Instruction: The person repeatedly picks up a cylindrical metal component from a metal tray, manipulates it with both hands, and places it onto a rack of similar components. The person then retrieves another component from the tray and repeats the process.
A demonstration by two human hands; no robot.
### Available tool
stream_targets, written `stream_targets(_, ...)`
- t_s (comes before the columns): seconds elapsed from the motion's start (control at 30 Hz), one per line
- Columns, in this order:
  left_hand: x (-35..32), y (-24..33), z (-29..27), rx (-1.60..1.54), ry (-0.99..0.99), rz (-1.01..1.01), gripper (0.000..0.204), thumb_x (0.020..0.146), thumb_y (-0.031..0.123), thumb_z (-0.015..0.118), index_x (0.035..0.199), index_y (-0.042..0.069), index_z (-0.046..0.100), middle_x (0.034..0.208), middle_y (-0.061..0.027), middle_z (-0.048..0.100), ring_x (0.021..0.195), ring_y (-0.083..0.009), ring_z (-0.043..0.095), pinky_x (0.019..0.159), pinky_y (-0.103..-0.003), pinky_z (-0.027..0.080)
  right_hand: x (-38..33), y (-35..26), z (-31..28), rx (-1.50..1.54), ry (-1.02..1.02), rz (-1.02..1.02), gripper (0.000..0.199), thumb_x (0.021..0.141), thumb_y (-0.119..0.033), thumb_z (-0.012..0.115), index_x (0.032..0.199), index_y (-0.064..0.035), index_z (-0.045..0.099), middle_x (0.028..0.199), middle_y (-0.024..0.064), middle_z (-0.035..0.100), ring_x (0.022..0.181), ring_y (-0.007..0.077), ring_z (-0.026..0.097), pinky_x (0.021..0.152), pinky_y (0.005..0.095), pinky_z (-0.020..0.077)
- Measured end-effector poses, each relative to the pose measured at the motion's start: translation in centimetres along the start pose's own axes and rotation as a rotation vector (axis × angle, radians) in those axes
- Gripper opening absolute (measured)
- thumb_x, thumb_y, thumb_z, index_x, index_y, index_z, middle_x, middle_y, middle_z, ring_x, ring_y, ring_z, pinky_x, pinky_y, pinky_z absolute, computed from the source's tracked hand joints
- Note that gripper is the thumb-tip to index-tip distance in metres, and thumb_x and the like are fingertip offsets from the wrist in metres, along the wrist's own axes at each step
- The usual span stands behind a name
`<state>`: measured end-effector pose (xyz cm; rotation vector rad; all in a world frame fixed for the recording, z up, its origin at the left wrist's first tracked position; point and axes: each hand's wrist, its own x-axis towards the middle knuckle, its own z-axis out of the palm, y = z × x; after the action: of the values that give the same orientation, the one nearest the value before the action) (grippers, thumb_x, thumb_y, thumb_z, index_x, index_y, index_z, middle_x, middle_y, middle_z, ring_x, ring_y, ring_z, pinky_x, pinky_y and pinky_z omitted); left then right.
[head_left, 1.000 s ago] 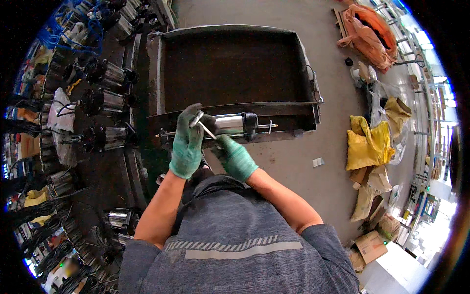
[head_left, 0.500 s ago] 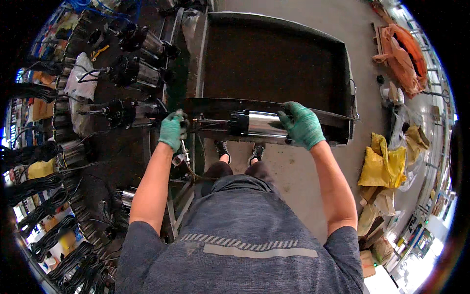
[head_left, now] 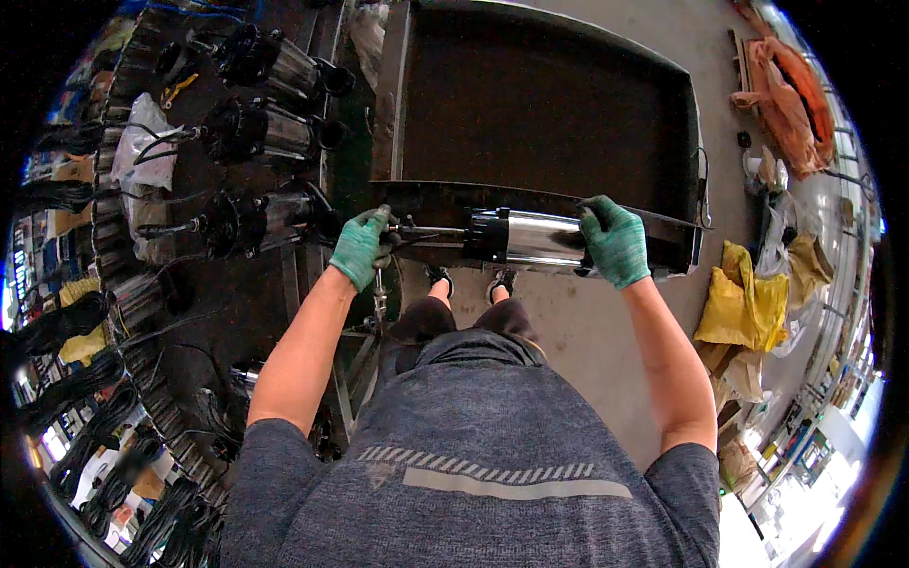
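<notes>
A cylindrical steel pump or motor [head_left: 544, 237] with a black collar lies sideways in front of me, over the near edge of a large dark tank. A thin metal rod [head_left: 431, 230] runs left from its collar. My right hand [head_left: 615, 244], in a green glove, is closed round the cylinder's right end. My left hand [head_left: 363, 248], gloved alike, closes at the rod's left end; its fingertips partly hide what it grips. Just below that hand hangs a small metal fitting [head_left: 381, 293]; whether the hand holds it is unclear.
The tank's metal rim [head_left: 696, 114] reaches away ahead. On the left bench stand similar steel units [head_left: 284, 133], a plastic bag [head_left: 147, 142] and coiled black cables [head_left: 66, 327]. Yellow sacks [head_left: 743, 303] and an orange-pink bag [head_left: 791, 104] lie on the right.
The whole view has shifted slightly. My left hand has moved right, a little closer to the cylinder's collar. My right hand stays on the right end.
</notes>
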<state>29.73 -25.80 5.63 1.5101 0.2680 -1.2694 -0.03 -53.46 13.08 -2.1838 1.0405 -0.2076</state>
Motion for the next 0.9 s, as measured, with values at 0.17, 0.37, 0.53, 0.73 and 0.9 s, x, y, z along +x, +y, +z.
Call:
stream_targets(0.17, 0.3, 0.2, 0.1, 0.094, -0.008, -0.014, 0.024, 0.104, 0.037, 0.065, 0.102, 0.013, 0.064, 0.071, 0.0014, 0.059, 0.051, -0.0088, 0.05, 0.041, -0.025, 0.033, 0.1, -1.1, -0.5, -0.005, -0.018, 0.033, 0.018, 0.095, -0.02, 0.066, 0.104, -0.0056, 0.072, 0.091, 0.0214, 0.072, 0.08, 0.0384, 0.072, 0.071, 0.0421, 0.0563)
stream_targets(0.37, 0.2, 0.3, 0.2, 0.194, -0.055, 0.009, 0.026, 0.106, 0.038, 0.06, 0.103, 0.013, 0.062, 0.063, 0.0032, 0.053, 0.049, -0.008, 0.044, 0.042, -0.026, 0.033, 0.1, -1.1, 0.0, -0.041, 0.052, -0.01, 0.014, 0.095, -0.016, 0.066, 0.101, -0.0045, 0.071, 0.081, 0.0201, 0.07, 0.072, 0.0339, 0.069, 0.067, 0.0394, 0.0539)
stream_targets(0.53, -0.1, 0.6, 0.9, 0.186, -0.009, -0.008, 0.024, 0.107, 0.034, 0.058, 0.1, 0.012, 0.063, 0.063, 0.0028, 0.054, 0.049, -0.0087, 0.046, 0.043, -0.027, 0.035, 0.1, -1.1, 0.0, -0.053, 0.065, 0.011, 0.015, 0.094, -0.021, 0.067, 0.099, -0.0073, 0.071, 0.081, 0.0198, 0.07, 0.073, 0.0379, 0.07, 0.066, 0.0426, 0.0546)
stream_targets(0.73, -0.2, 0.2, 0.7, 0.182, 0.006, 0.009, 0.023, 0.107, 0.036, 0.059, 0.1, 0.014, 0.063, 0.064, 0.0031, 0.054, 0.05, -0.0081, 0.046, 0.043, -0.026, 0.034, -0.1, -1.4, -0.1, -0.04, 0.058, 0.03, 0.016, 0.095, -0.022, 0.066, 0.099, -0.0078, 0.071, 0.08, 0.02, 0.07, 0.072, 0.0379, 0.07, 0.065, 0.0429, 0.0543)
stream_targets(0.9, -0.4, 1.9, -0.6, 0.138, -0.066, 0.006, 0.021, 0.104, 0.037, 0.063, 0.1, 0.016, 0.064, 0.068, 0.0027, 0.057, 0.053, -0.0101, 0.049, 0.044, -0.027, 0.036, -0.4, -1.4, -0.7, 0.073, -0.01, 0.021, 0.015, 0.095, -0.018, 0.067, 0.102, -0.0051, 0.07, 0.084, 0.0193, 0.071, 0.072, 0.0375, 0.069, 0.068, 0.0426, 0.0555)
